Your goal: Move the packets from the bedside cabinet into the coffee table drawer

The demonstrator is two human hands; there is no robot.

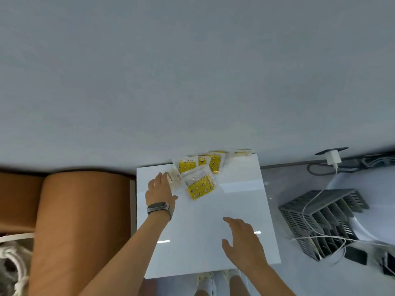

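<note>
While the left hand (160,190) touches the packets (199,175), grip wide, the right hand (242,240) hovers, grip wide.

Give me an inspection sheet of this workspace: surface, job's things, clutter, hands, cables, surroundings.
Surface: white glossy bedside cabinet top, bare across its near part.
Job's things: yellow and clear packets lie in a loose overlapping heap at the far edge by the wall; one packet at the far right corner lies apart.
Clutter: nothing seen on the cabinet besides the packets.
Hands: left hand, wearing a wristband, reaches with straight fingers to the heap's left side; right hand is open, holding nothing.
Cables: white charger plugged in at right; white cable trails over a grey slotted rack.
Surroundings: brown upholstered headboard at left; grey wall behind.
</note>
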